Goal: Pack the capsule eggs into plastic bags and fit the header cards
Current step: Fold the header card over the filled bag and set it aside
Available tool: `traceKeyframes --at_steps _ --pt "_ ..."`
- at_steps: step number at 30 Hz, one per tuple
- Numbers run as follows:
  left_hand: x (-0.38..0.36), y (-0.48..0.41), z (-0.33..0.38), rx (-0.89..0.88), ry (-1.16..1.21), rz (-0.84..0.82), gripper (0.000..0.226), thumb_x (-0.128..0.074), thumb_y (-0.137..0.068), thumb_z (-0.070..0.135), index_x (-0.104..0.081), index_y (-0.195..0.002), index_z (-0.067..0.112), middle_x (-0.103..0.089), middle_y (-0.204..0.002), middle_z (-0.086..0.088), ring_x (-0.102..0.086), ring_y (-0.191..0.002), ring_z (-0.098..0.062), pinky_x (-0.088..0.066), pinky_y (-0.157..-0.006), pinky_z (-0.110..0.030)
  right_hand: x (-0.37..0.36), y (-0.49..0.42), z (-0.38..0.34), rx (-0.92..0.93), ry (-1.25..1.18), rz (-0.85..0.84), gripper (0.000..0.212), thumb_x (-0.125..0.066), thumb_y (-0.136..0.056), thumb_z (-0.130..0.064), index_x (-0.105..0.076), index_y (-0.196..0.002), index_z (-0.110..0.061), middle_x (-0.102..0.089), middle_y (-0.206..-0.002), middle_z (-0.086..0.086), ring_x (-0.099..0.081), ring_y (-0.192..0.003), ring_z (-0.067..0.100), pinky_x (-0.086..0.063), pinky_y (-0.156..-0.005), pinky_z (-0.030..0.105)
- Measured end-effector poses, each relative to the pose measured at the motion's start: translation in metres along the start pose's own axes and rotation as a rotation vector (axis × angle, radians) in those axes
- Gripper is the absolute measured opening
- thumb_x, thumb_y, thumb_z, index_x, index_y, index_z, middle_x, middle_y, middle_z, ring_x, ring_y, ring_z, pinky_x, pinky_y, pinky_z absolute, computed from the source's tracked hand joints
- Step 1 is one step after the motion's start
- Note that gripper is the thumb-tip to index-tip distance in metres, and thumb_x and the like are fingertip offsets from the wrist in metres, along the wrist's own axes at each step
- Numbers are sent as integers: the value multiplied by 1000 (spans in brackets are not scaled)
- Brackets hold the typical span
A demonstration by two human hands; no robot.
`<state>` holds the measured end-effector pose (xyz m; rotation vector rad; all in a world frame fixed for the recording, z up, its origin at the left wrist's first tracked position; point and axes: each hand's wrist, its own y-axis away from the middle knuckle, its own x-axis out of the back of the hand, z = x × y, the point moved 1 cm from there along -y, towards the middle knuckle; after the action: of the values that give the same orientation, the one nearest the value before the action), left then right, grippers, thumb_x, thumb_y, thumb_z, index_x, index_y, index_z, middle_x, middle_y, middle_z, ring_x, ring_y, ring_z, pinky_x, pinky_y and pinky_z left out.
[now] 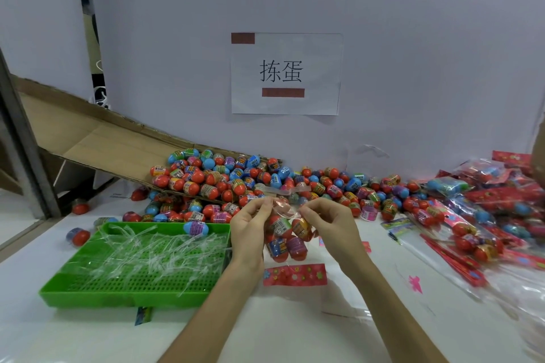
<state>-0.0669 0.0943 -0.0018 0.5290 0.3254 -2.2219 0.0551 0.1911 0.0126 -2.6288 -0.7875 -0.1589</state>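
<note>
A clear plastic bag point(287, 240) holding several capsule eggs hangs between my hands above the white table. My left hand point(249, 222) pinches the bag's top edge on the left, and my right hand point(327, 222) pinches it on the right. A red flowered header card point(295, 275) lies flat on the table just below the bag. Behind my hands spreads a big heap of loose capsule eggs point(236, 183), red, blue and purple.
A green plastic tray point(88, 296) full of clear plastic strips sits at the left, with one blue egg point(196, 228) in it. Packed bags with red cards point(486, 215) pile up at the right. A cardboard sheet point(97, 138) slopes down at the back left.
</note>
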Motion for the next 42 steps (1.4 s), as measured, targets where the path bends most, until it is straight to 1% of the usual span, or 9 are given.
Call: traceKeyframes --at_steps 5,10,16,21,24,26,29,32,42 --pt "0 -1 1 -4 7 -43 20 -63 -101 17 -72 -106 1 -78 -99 -20 -77 -90 -31 -64 -77 -42 -4 1 0 -68 -63 17 17 -63 -100 -21 -71 -84 -20 -72 -78 -9 -68 -73 5 -56 -59 20" --pt "3 -2 4 48 71 -26 17 -66 -100 19 -79 -95 9 -79 -99 -16 -78 -83 -25 -63 -66 -35 -9 3 -1 -64 -82 85 14 -67 -98 -23 -74 -86 -24 -73 -78 -9 -71 -74 9 -55 -57 19" --pt "6 -6 2 81 61 -1 17 -67 -98 21 -81 -100 10 -79 -103 -15 -77 -94 -29 -63 -82 -43 -12 4 1 -48 -58 182 21 -69 -96 -20 -76 -79 -31 -73 -73 -9 -70 -74 12 -54 -56 19" --pt "4 -5 0 112 -24 -59 16 -64 -101 17 -77 -109 11 -80 -96 -12 -76 -76 -17 -59 -60 -27 -7 2 7 33 71 260 26 -71 -94 -16 -69 -80 -38 -71 -77 -15 -68 -76 0 -59 -67 19" --pt "4 -4 -2 70 -70 -30 13 -65 -101 15 -77 -107 12 -80 -86 -5 -76 -74 -14 -60 -60 -28 -4 5 6 145 206 376 31 -80 -85 -8 -55 -81 -27 -60 -76 -10 -60 -67 9 -54 -62 14" --pt "4 -3 -4 8 -145 -45 14 -64 -101 13 -76 -107 12 -81 -93 -6 -78 -89 -22 -63 -77 -39 -4 7 3 393 389 411 42 -81 -80 4 -48 -79 -22 -49 -73 -11 -49 -61 10 -45 -58 11" --pt "2 0 -6 -133 -275 -100 13 -65 -100 10 -78 -105 12 -81 -94 -4 -78 -96 -22 -62 -85 -35 -11 13 -2 625 437 324 33 -78 -80 7 -59 -86 -19 -53 -80 -11 -53 -66 8 -44 -57 10" --pt "-2 4 -5 -248 -382 -161 15 -68 -98 8 -79 -100 19 -81 -89 2 -78 -90 -15 -60 -80 -25 -19 14 -3 632 403 234 19 -78 -86 -5 -69 -98 -17 -61 -93 -10 -59 -73 5 -46 -62 8" --pt "-6 14 -8 -439 -617 -244 26 -65 -99 7 -76 -108 29 -78 -90 15 -75 -88 -8 -63 -79 -30 -14 11 0 594 361 219 16 -80 -84 -6 -78 -97 -16 -65 -94 -10 -63 -79 4 -49 -67 9"
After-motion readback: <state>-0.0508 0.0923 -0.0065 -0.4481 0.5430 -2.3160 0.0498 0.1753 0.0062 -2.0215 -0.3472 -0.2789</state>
